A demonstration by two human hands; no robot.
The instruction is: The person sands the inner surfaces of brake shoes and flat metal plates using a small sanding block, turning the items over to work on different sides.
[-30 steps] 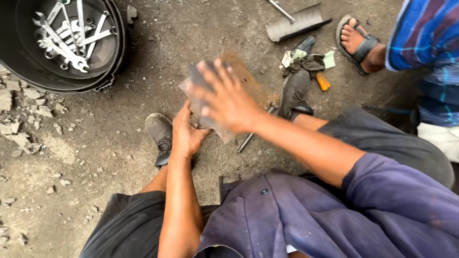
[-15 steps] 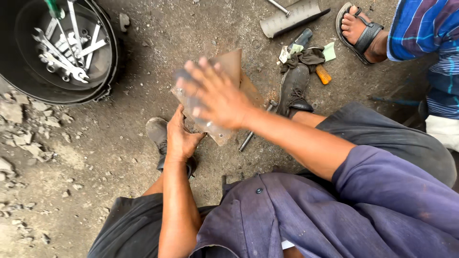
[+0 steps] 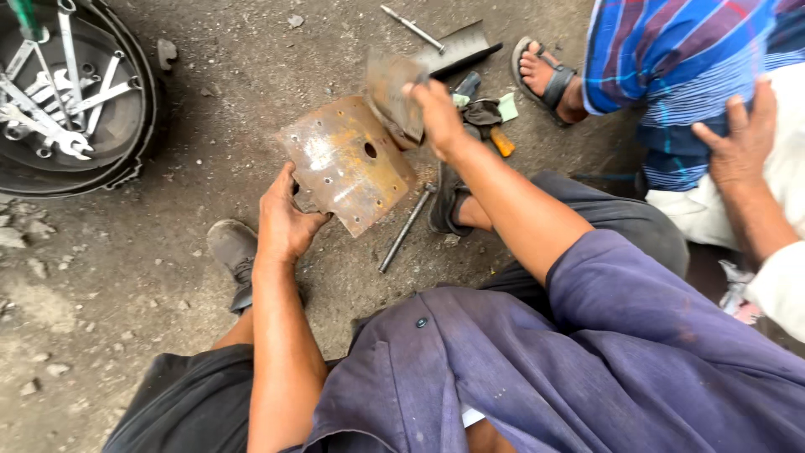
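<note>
At frame centre, our left hand [image 3: 285,225] grips the lower-left edge of a rusty drilled metal plate [image 3: 348,161], tilted above the dirt floor [image 3: 184,252]. Our right hand [image 3: 436,111] pinches a worn abrasive sheet [image 3: 392,92] just above the plate's upper-right corner. Around us — a steel rod [image 3: 406,228] beneath the plate, a basin of wrenches [image 3: 67,92] upper left, another person's sandalled foot [image 3: 545,74] upper right.

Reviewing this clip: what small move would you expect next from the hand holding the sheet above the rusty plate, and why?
Probably the right hand brings its abrasive sheet back down onto the rusty plate: the sheet is lifted off, rust covers the plate, and the left hand grips its lower edge.
</note>
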